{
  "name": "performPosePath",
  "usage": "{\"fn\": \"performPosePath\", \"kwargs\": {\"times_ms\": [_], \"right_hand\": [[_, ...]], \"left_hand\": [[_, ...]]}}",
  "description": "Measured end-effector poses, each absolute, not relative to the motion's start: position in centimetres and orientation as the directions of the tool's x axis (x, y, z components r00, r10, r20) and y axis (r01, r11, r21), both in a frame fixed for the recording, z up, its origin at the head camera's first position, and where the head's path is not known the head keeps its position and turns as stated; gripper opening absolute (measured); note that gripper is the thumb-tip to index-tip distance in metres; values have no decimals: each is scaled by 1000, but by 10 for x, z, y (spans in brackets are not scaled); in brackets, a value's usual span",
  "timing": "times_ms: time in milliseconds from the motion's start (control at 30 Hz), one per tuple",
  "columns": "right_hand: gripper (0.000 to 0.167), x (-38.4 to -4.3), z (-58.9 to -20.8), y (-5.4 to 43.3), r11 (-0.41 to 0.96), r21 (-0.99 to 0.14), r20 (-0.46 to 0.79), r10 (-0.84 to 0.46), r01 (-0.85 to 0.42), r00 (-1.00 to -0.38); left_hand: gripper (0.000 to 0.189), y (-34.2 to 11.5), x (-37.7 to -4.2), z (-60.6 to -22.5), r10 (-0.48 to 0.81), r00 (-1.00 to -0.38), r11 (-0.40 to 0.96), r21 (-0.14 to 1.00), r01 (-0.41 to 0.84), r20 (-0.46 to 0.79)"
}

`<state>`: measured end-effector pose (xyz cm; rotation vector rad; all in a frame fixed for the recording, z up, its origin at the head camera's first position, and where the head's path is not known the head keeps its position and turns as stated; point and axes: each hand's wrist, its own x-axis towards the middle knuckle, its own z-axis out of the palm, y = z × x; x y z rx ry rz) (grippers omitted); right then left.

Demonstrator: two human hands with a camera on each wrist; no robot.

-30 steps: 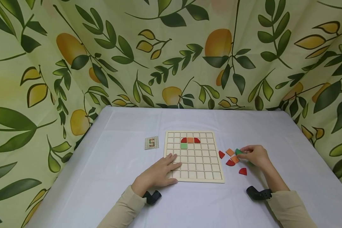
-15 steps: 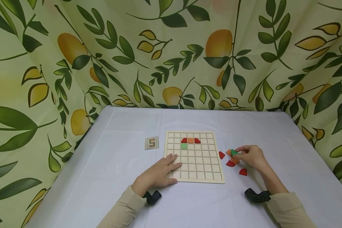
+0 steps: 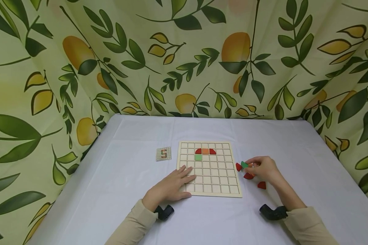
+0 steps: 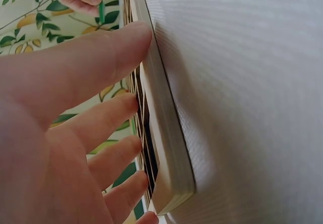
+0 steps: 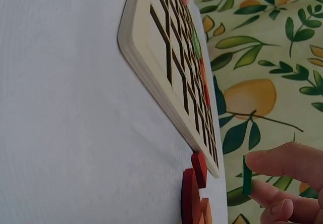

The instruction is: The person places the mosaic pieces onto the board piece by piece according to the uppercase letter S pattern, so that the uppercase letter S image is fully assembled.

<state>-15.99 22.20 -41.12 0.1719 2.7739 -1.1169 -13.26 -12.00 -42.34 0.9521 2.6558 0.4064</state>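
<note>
My right hand point(image 3: 265, 167) pinches a small dark green tile point(image 3: 244, 164) between thumb and fingers. In the right wrist view the green tile point(image 5: 247, 175) is seen edge-on, raised above the table. A wooden grid board point(image 3: 214, 177) lies flat on the table. My left hand point(image 3: 173, 183) rests with spread fingers on its lower left corner; in the left wrist view the thumb point(image 4: 121, 47) lies along the board's edge. Near the board's top sit two red quarter-round tiles point(image 3: 198, 151), an orange square point(image 3: 205, 151) between them and a light green square point(image 3: 198, 157) below the left one.
Right of the board lie loose red quarter-round tiles point(image 3: 261, 185), with orange pieces point(image 3: 253, 173) partly hidden under my right hand. A small pattern card point(image 3: 163, 153) lies left of the board. A leaf-and-fruit printed curtain point(image 3: 184, 68) hangs behind the white table point(image 3: 135, 136).
My right hand has carried the green tile left from over the loose pieces toward the board's right edge. The left hand stays in place on the board.
</note>
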Motion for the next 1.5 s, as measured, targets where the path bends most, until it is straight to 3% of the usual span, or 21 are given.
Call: {"fn": "performPosePath", "kwargs": {"times_ms": [600,1500], "right_hand": [[29,-158,-412,201,709,-704,-126,-60,47,-990],[26,-168,-415,168,682,-731,-102,-139,-21,-985]], "left_hand": [[62,-119,-132,-423,643,-745,746,365,557,-178],[62,-119,-131,-421,637,-748,751,370,547,-186]]}}
